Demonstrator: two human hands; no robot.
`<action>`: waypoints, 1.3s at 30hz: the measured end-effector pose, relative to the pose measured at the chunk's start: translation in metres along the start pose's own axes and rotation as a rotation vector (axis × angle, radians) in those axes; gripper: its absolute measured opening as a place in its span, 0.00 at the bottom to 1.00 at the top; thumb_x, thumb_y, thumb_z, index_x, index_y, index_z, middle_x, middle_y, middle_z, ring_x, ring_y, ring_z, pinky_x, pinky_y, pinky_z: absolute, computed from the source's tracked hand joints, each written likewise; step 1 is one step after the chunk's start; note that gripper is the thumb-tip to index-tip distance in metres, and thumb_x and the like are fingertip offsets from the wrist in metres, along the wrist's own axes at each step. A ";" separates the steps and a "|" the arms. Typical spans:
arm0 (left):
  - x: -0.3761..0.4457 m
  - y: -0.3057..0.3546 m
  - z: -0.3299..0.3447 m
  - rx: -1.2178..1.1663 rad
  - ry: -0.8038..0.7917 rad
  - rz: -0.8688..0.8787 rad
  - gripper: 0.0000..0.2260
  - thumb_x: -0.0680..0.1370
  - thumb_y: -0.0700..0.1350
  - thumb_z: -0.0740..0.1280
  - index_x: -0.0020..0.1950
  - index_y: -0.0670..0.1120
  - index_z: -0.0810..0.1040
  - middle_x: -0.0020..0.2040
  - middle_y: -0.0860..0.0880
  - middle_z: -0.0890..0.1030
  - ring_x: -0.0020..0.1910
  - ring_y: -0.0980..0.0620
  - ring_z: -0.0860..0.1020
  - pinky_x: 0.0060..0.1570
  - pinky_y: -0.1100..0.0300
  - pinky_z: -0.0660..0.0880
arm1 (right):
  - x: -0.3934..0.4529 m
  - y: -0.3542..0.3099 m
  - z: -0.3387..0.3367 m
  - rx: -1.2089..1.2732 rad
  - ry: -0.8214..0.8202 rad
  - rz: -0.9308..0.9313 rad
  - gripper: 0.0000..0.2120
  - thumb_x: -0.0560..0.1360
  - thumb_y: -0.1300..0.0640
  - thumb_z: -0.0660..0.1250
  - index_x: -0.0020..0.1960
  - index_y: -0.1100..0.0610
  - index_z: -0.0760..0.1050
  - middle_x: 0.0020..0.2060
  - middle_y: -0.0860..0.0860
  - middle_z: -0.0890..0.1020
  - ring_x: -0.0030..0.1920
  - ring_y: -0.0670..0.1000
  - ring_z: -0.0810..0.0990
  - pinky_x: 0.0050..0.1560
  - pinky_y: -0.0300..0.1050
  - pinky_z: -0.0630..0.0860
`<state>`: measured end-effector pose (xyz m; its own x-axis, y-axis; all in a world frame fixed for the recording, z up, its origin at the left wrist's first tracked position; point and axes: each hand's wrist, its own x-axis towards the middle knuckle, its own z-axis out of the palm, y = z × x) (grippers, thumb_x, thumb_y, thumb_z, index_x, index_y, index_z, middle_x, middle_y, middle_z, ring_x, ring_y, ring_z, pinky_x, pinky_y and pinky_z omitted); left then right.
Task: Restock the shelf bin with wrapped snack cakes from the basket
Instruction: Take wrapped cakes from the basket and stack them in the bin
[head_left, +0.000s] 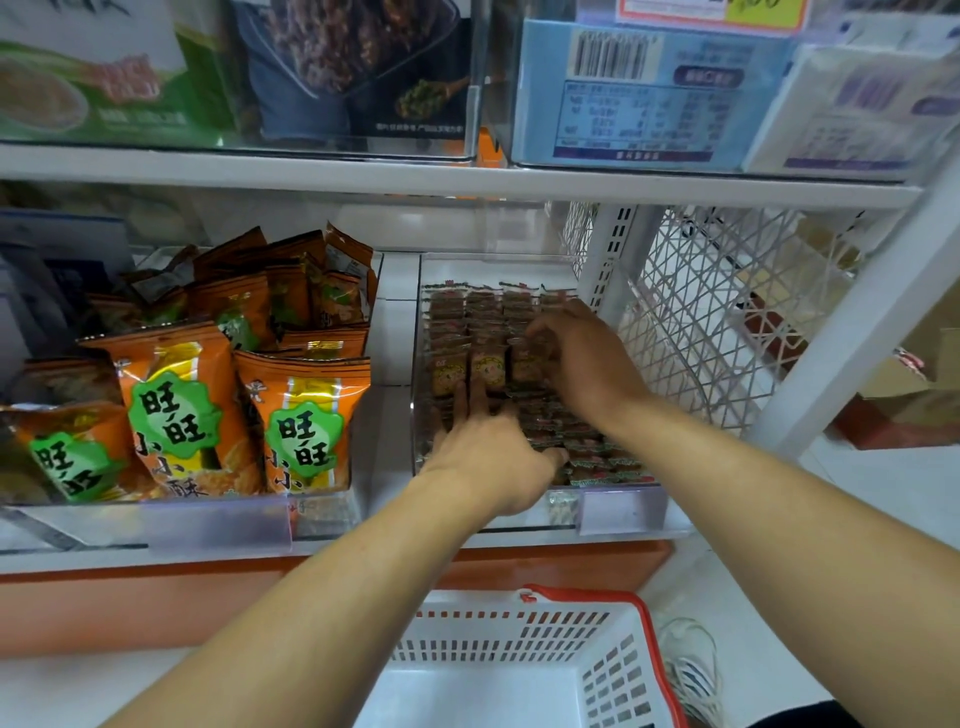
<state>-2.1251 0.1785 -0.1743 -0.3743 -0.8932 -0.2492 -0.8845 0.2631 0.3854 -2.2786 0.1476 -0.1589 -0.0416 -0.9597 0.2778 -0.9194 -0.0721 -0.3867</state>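
Our left hand lies flat on the wrapped snack cakes in the near half of the clear shelf bin, fingers straight and spread, pressing down on the packets, with the thumb out toward the right. Our right hand reaches in deeper, fingers curled down over a cake in the row just past the left fingertips; we cannot tell for sure whether it pinches that packet or only touches it.

The cakes stand packed in tight rows from the back wall of the bin almost to its front lip, so little free room shows among them. The bin's left wall rises just beside our left hand, and its right wall runs close under our right wrist. A white lattice panel and a perforated upright stand right of the bin, hemming in the right forearm.

Left of the bin, across a narrow strip of bare shelf, orange snack bags fill a neighbouring bin. The shelf above hangs over both hands and carries boxed goods.

Below, the white basket with a red rim sits under our forearms, its visible floor bare.
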 end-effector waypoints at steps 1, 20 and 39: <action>-0.001 0.001 0.001 -0.033 0.030 -0.008 0.39 0.75 0.68 0.63 0.80 0.50 0.61 0.83 0.45 0.44 0.82 0.37 0.48 0.77 0.39 0.55 | 0.000 -0.001 0.001 0.003 -0.002 0.003 0.22 0.72 0.70 0.70 0.60 0.50 0.77 0.69 0.54 0.72 0.72 0.56 0.70 0.71 0.50 0.69; -0.006 0.000 -0.010 -0.234 0.150 -0.075 0.42 0.75 0.56 0.72 0.82 0.46 0.54 0.82 0.39 0.36 0.81 0.34 0.49 0.78 0.43 0.58 | -0.008 -0.002 -0.008 0.114 -0.005 0.127 0.21 0.77 0.61 0.69 0.68 0.51 0.74 0.66 0.54 0.71 0.64 0.56 0.76 0.65 0.40 0.66; -0.088 -0.035 -0.006 -0.026 0.130 0.299 0.36 0.81 0.63 0.62 0.84 0.51 0.52 0.84 0.54 0.42 0.82 0.54 0.46 0.75 0.60 0.50 | -0.035 -0.020 -0.006 -0.037 -0.307 0.050 0.22 0.73 0.58 0.72 0.66 0.47 0.77 0.64 0.50 0.79 0.62 0.55 0.78 0.57 0.45 0.76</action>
<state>-2.0591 0.2460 -0.1606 -0.5760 -0.8174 -0.0067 -0.7328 0.5127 0.4474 -2.2607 0.1846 -0.1559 0.0279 -0.9994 -0.0212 -0.9332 -0.0184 -0.3590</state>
